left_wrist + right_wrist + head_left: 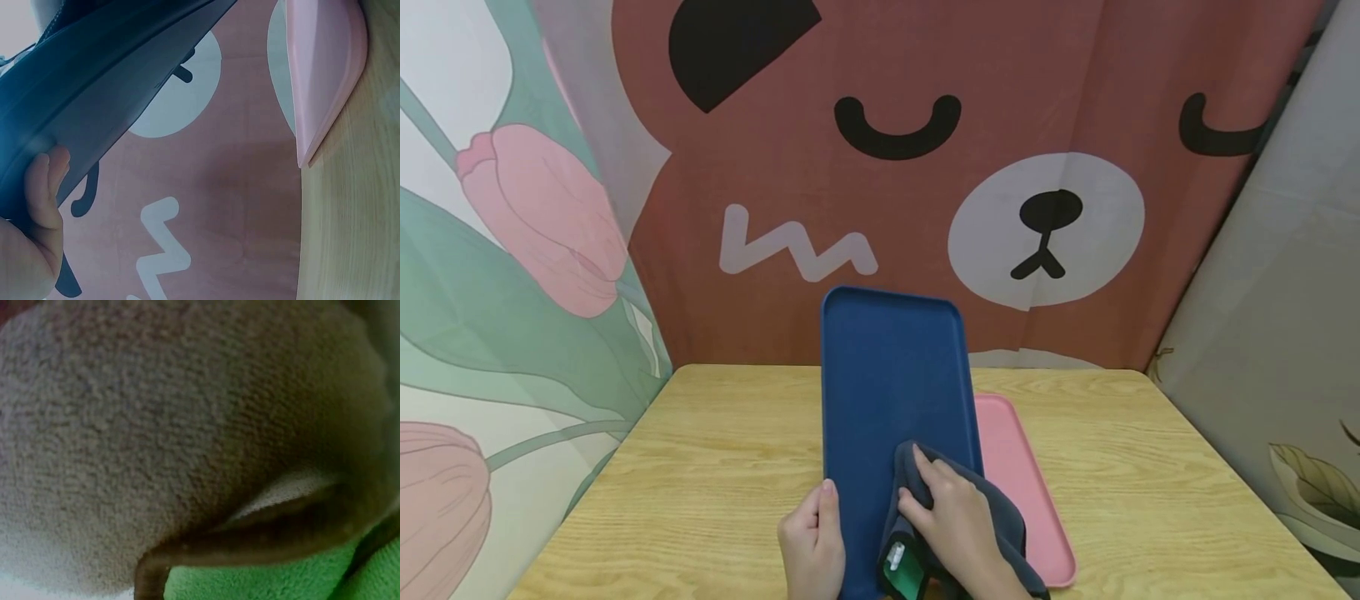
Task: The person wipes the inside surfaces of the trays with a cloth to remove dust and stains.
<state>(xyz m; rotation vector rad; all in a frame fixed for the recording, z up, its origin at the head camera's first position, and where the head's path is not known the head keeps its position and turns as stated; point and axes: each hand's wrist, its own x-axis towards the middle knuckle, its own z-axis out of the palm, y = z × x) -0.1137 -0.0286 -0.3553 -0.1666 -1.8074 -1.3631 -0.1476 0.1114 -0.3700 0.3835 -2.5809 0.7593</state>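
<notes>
A blue rectangular tray [891,375] stands tilted up over the table, its inner face toward me in the head view. My left hand [812,542] grips its left edge, thumb on the front; the left wrist view shows fingers [47,187] against the tray's underside. With my right hand [955,521] I hold a bunched dark grey cloth [1011,517] against the lower right of the tray's face. The cloth has a dark bound edge and a green side [250,581]. It fills the right wrist view and hides the right hand there.
A pink tray [1018,475] lies on the wooden table [715,467], partly behind the blue tray and the cloth. Behind the table hangs a brown curtain [910,217] with a bear print. Printed cloth also hangs at the left and right sides.
</notes>
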